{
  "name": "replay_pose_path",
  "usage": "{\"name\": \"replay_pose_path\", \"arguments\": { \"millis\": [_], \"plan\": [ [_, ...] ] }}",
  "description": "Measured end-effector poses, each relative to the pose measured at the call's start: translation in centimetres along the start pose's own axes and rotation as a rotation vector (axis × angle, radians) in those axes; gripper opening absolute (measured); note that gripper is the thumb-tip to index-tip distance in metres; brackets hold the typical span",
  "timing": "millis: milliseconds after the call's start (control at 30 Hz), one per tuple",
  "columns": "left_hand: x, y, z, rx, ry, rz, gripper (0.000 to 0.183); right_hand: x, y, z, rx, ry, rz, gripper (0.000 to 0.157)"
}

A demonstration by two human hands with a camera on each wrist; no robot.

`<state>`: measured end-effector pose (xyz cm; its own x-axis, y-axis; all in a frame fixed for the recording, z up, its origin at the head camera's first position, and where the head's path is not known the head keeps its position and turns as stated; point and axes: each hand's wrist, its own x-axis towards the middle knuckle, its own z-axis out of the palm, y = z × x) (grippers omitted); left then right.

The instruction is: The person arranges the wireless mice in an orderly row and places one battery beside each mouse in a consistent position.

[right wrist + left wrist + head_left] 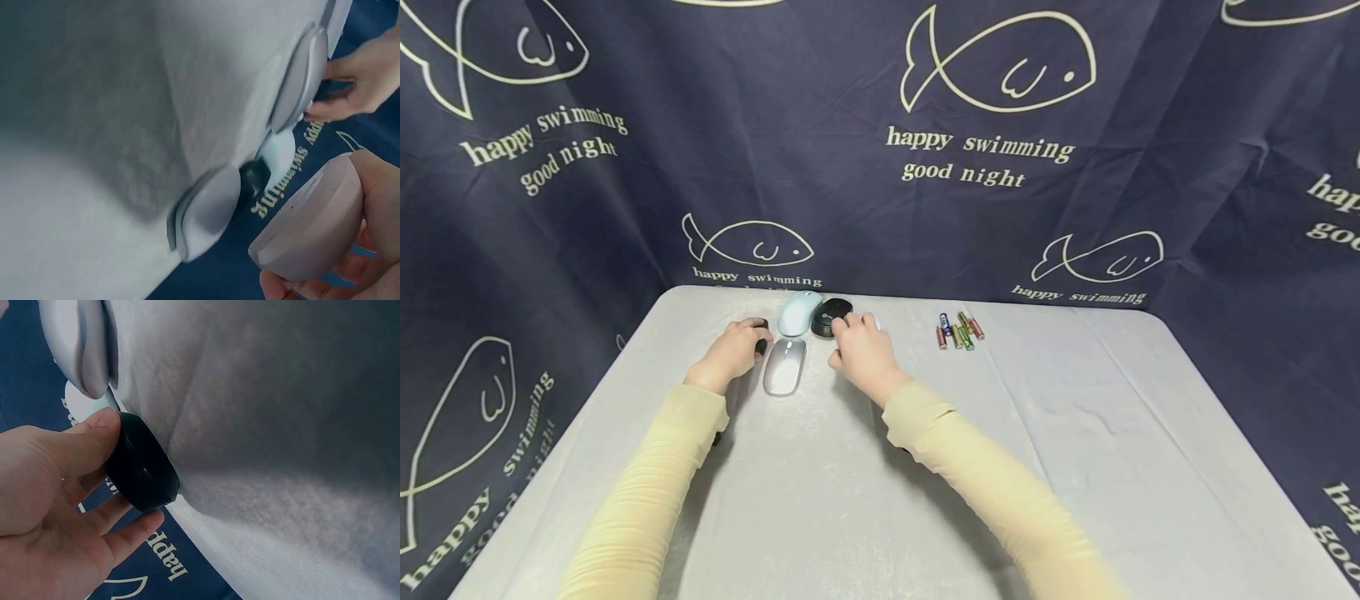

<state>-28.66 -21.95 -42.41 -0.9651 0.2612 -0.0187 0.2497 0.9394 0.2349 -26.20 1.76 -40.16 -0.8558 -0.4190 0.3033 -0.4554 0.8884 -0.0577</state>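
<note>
Left of the flat silver plastic mouse [784,367], the left hand [733,354] pinches a chunky black plastic mouse [142,465] between its fingers; right of it, the right hand's [863,354] fingers grip a pale domed mouse [315,222]. Light, level side grips should suit.

Navy cloth [880,233] hangs at the far side and to the left and right, patterned with cream line-drawn fish and the cream words "happy swimming good night". The table [850,500] is pale grey-white, and the sleeves [647,467] are plain light yellow. A solid black mouse [144,465] sits in the left fingers [134,534]; a pale pinkish-grey mouse [315,225] is in the right fingers [273,285]. Farther off are a light blue mouse [800,313] and, right of it, a second black one [832,317]; nearer is a silver-grey mouse [784,367]. The batteries [958,336] at right mix red, blue, green and gold.
</note>
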Motion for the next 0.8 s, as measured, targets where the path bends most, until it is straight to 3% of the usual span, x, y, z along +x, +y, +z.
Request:
{"name": "replay_pose_path", "arguments": {
  "millis": [333, 800],
  "plan": [
    [0.1, 0.1, 0.2, -0.014, 0.008, -0.009, 0.035, -1.4, 3.0, -2.0, 0.048, 0.086, 0.026, 0.021],
    [-0.2, 0.1, 0.0, -0.015, 0.014, -0.003, 0.035, -5.2, 8.3, -4.2, 0.066, 0.230, 0.096, 0.017]
  ]
}}
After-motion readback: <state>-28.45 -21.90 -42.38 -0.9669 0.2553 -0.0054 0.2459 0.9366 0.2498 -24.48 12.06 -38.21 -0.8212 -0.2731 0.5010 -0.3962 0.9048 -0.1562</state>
